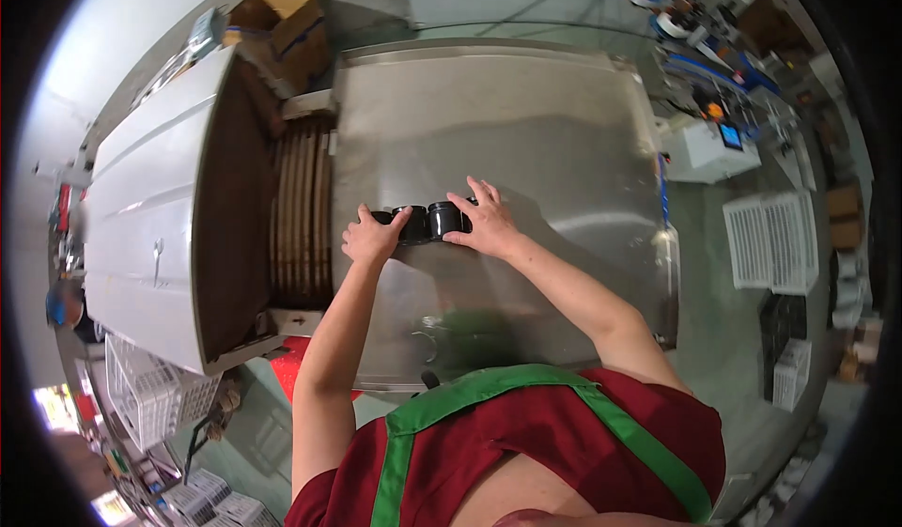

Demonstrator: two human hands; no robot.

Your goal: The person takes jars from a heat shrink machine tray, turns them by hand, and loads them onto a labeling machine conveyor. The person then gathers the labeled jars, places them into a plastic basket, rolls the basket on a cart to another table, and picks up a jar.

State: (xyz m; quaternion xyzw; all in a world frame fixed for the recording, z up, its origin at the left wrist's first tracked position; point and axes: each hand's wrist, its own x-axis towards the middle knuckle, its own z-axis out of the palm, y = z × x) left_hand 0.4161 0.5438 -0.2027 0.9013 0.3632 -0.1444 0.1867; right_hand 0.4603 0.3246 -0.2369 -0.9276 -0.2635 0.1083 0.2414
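Several black jars [442, 221] stand side by side in a short row on the steel table [564, 292]. My left hand [372, 236] is wrapped round the left end of the row, its thumb on a jar. My right hand [485, 221] grips the right end, with its thumb at the front of a jar and its fingers behind. Part of the end jars is hidden under my fingers.
To the left, a machine with a metal hood [155, 208] and a slatted conveyor [303, 212] meets the table. A cardboard box [282, 34] stands at the back left. White crates [770, 243] are at the right, near a white device with a blue screen [730, 136].
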